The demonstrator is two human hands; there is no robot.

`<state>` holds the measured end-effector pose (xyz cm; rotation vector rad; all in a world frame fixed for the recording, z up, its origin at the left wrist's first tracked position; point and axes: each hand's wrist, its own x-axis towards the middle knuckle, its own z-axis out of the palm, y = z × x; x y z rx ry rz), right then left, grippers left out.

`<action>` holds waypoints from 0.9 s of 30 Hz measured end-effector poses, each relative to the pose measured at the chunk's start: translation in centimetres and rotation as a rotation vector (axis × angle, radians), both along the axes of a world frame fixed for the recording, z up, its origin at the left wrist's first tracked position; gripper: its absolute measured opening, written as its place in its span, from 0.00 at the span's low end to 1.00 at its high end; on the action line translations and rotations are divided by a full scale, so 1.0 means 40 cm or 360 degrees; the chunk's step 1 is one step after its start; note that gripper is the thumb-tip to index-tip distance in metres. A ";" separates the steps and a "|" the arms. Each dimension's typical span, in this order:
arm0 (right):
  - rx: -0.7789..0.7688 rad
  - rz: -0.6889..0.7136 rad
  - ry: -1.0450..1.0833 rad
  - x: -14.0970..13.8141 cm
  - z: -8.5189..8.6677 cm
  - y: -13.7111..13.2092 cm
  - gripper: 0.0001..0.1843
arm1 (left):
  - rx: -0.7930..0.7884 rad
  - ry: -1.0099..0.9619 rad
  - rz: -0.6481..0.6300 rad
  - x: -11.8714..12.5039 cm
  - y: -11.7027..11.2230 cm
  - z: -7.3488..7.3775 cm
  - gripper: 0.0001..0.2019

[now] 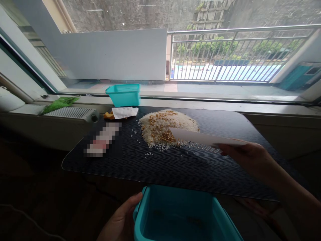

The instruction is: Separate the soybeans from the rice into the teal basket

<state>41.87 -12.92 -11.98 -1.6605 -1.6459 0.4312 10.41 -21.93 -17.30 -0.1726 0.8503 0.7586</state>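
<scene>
My left hand (pixel 122 217) grips the left rim of a teal plastic bin (pixel 180 191) just below the table's front edge. The bin's inside is dim, with a couple of dark patches I cannot make out. My right hand (pixel 248 152) pinches the right end of a stiff white sheet (pixel 200 136) with a row of punched holes along its lower edge. The sheet's far tip touches or overhangs a pile of white rice-like grains (pixel 185 120). Golden kernels (pixel 160 134) are mixed into the pile, mostly at its front and left. Loose grains lie around it.
The pile sits on a dark table (pixel 120 160). At its back left are a second teal bin (pixel 125 95), white paper (pixel 124 112) over something orange (pixel 109 115), and a blurred-out item (pixel 102 140). A radiator (pixel 70 113) with green cloth (pixel 61 103) stands left; a window is behind.
</scene>
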 end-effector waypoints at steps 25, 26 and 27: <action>-0.0498 0.0243 0.0424 -0.003 0.023 -0.141 0.17 | 0.0043 0.0238 0.0020 -0.004 0.006 -0.018 0.05; -0.0423 0.0201 0.0391 -0.003 0.025 -0.133 0.16 | 0.0026 0.0243 0.0021 -0.004 0.006 -0.018 0.05; -0.0334 0.0151 0.0344 -0.004 0.027 -0.122 0.15 | 0.0012 0.0247 0.0024 -0.004 0.006 -0.018 0.05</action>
